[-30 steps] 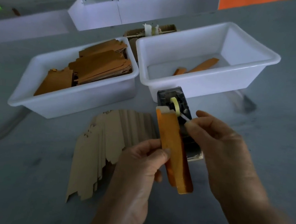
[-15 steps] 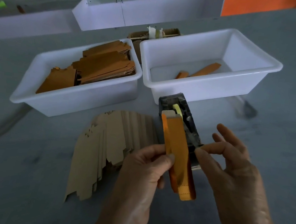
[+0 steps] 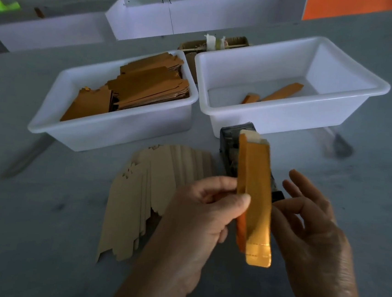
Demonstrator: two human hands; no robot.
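- A narrow orange carton [image 3: 256, 197], folded flat into a long sleeve, stands nearly upright in mid-air, its top tipped slightly away from the camera.
- Its broad, glossy face points right and catches the light near the lower end, where a dotted crease crosses it; a darker orange side panel shows along the left edge.
- A pale strip of tape [image 3: 253, 135] caps the top end.
- The left hand [image 3: 203, 211] pinches the carton at mid-length, thumb on the front edge.
- The right hand [image 3: 314, 231] hovers just beside it, fingers spread.
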